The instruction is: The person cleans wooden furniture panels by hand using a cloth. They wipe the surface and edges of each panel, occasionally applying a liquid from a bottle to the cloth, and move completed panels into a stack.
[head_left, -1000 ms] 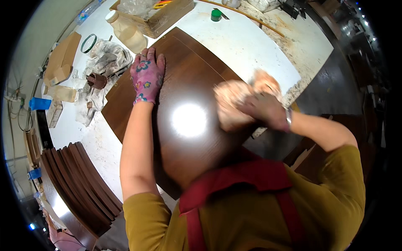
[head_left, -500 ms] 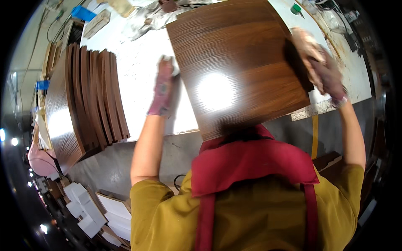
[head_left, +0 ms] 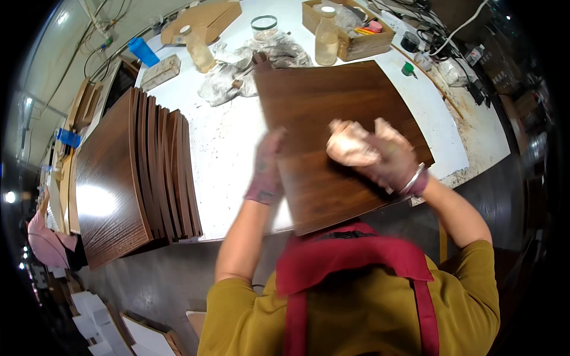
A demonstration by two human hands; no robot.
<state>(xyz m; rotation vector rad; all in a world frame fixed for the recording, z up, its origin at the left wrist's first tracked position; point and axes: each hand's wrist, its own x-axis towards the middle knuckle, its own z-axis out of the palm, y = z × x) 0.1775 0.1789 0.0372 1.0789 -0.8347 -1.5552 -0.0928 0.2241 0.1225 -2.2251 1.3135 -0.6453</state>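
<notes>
A dark brown wood-grain panel (head_left: pixel 320 196) lies on the white tabletop in front of me. My right hand (head_left: pixel 393 161), in a stained purplish glove, is closed round a crumpled pale rag (head_left: pixel 351 144) over the panel's right half. At the panel's left edge is my left hand (head_left: pixel 267 169), gloved too; it is smeared by motion, so its grip is unclear. To its left, several similar brown panels (head_left: pixel 142 172) stand in a row on edge, leaning together.
Stained cloths (head_left: pixel 228 74) lie behind the panel, near two bottles (head_left: pixel 326 38) and a glass jar (head_left: pixel 263 29). An open cardboard box (head_left: pixel 362 46) holds odds and ends at the back. Cables (head_left: pixel 424 35) crowd the right rear. A light block (head_left: pixel 160 72) sits back left.
My right hand has come in from beyond the panel's right edge to over its surface with the rag. My left hand has reached the left edge. The panel now lies flatter on the table.
</notes>
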